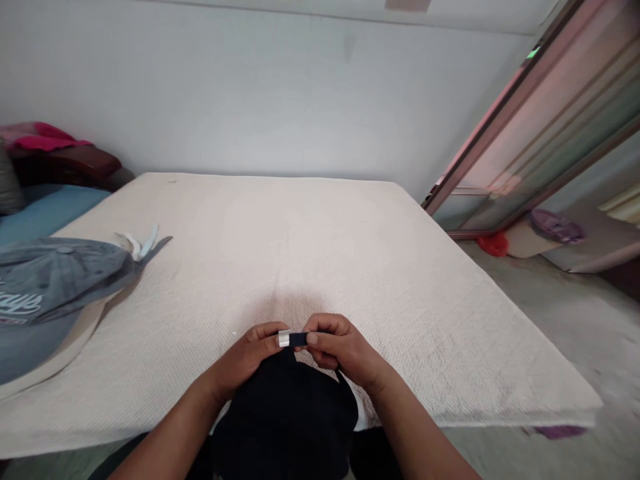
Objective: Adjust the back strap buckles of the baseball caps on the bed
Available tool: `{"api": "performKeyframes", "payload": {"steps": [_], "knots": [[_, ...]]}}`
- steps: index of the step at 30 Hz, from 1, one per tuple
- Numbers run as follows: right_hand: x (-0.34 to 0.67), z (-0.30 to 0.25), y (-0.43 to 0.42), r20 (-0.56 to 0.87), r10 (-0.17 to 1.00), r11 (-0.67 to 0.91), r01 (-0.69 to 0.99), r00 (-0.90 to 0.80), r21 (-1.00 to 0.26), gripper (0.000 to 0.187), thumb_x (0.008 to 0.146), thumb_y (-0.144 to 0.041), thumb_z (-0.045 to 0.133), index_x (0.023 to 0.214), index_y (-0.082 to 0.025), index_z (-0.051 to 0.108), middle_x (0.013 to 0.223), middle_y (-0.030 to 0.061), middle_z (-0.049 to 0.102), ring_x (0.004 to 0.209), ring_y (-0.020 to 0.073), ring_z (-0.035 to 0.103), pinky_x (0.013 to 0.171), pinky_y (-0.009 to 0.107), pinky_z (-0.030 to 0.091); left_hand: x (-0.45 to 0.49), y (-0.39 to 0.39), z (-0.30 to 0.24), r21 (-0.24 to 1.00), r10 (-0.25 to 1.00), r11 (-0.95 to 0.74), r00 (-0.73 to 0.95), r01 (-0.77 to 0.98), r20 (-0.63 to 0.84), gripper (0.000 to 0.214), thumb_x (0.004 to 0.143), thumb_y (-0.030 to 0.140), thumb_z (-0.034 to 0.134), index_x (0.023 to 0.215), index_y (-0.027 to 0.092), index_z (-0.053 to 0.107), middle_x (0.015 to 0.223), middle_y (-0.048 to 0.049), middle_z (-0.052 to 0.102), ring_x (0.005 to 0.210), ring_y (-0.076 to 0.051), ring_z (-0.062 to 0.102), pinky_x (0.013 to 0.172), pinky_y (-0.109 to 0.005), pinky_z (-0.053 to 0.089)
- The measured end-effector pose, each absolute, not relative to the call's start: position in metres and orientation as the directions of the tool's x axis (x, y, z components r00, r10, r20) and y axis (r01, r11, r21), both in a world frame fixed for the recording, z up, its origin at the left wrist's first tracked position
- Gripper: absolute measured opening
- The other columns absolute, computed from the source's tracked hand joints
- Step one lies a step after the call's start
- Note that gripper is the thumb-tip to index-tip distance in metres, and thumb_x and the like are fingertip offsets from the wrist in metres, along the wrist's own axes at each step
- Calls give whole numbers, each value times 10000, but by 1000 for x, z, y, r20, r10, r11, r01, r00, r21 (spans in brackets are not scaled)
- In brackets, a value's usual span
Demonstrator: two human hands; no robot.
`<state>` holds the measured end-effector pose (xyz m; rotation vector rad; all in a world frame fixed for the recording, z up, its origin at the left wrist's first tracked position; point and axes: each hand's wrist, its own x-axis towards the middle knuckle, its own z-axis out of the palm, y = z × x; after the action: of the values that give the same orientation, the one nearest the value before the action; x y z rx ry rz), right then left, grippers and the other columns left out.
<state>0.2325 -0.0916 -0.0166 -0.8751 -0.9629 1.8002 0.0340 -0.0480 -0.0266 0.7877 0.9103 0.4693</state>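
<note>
So the black cap (285, 417) sat at 6 o'clock, left hand (254, 352) pinching its silver buckle (284, 339), right hand (345, 347) pinching the dark strap (298, 339). Grey cap (65, 277) was chilling on the worktop (425, 320) around 9 o'clock.

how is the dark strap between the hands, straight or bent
Straight where visible: the dark strap runs flat from the silver clasp to the right hand; beyond, cannot tell.
</note>
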Motion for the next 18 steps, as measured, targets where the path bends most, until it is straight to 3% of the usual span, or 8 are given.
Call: {"api": "performKeyframes", "payload": {"steps": [6,10,18], "knots": [[233,-15,-90,-208,930,-316,-374,-303,-872,181,794,-278,640,692,-146,570,491,-68,445,398,30,289,395,186,177,36,-48,-21,794,644,603,632,-74,-430,206,718,348,741,778,161,683,703,0,640,512,-57,478,493,-177,334],[232,-16,-89,-209,928,-322,-381,-309,-867,172,796,-275,636,704,-145,570,500,-63,459,397,30,294,393,184,182,38,-49,-18,776,659,625,592,-89,-464,199,694,329,764,759,164,674,662,13,631,505,-58,481,486,-175,331],[231,-17,-89,-214,909,-344,-356,-358,-869,149,799,-264,625,722,-141,592,521,-54,483,400,27,303,396,178,201,34,-48,-29,742,672,662,522,-105,-526,283,660,310,794,881,181,674,664,16,644,522,-73,515,514,-180,366]]}}
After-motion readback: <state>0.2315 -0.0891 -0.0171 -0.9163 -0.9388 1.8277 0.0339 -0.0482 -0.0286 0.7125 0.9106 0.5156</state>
